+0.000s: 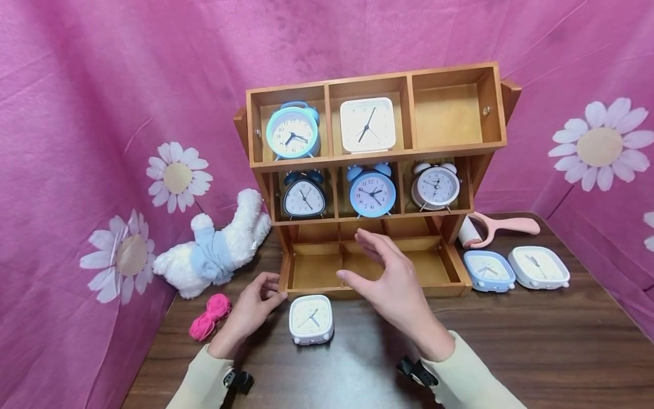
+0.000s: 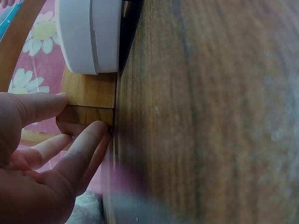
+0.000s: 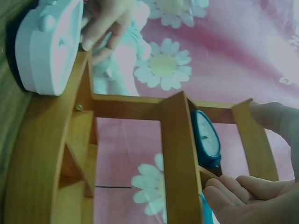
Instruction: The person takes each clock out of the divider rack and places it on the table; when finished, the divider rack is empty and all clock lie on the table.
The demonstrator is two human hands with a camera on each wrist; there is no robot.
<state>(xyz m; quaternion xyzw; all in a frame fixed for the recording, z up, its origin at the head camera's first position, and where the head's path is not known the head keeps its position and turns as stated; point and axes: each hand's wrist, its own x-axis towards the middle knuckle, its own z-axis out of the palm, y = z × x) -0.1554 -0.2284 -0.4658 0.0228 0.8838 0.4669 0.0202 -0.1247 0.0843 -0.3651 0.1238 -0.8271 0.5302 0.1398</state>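
Observation:
My left hand [image 1: 251, 307] holds the lower left front corner of the wooden display shelf [image 1: 378, 157], thumb at the front and fingers along the side in the left wrist view. Just right of that hand, a white square alarm clock [image 1: 311, 319] lies face up on the table before the shelf. My right hand [image 1: 395, 278] hovers with nothing in it, thumb and fingers spread apart, in front of the bottom tier. The middle tier holds a dark rounded-triangle clock [image 1: 304, 197], a blue twin-bell clock [image 1: 373, 194] and a white twin-bell clock [image 1: 436, 186].
Up top stand a light blue clock [image 1: 293, 133] and a white square clock [image 1: 368, 125]. Right of the shelf are a pink lint roller [image 1: 511, 225], a blue clock [image 1: 489, 271] and a white clock [image 1: 539, 267]. A plush toy [image 1: 212, 253] and pink yarn [image 1: 210, 318] lie left.

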